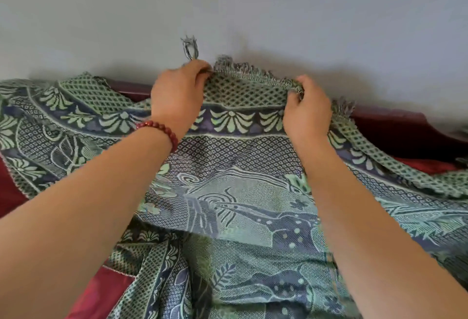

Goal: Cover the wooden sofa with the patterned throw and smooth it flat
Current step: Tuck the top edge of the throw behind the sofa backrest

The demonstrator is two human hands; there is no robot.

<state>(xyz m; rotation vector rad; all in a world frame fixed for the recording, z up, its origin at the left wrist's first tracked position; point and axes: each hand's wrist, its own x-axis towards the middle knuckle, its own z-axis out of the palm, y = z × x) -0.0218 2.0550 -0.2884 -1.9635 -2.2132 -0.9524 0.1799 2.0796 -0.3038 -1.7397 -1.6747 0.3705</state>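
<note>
A green and blue patterned throw (243,192) with a fringed edge lies draped over the dark red wooden sofa (395,131). My left hand (177,96), with a red bead bracelet on its wrist, pinches the fringed top edge near the sofa's backrest. My right hand (307,108) grips the same edge a little to the right. Between my hands the edge is lifted and stretched along the top of the backrest. The throw is wrinkled and bunched at lower left and folded over at the right.
A plain pale wall (253,2) rises directly behind the sofa. Red cushion fabric (101,291) shows at lower left and also at the right beside the throw. The wooden backrest is exposed at the right.
</note>
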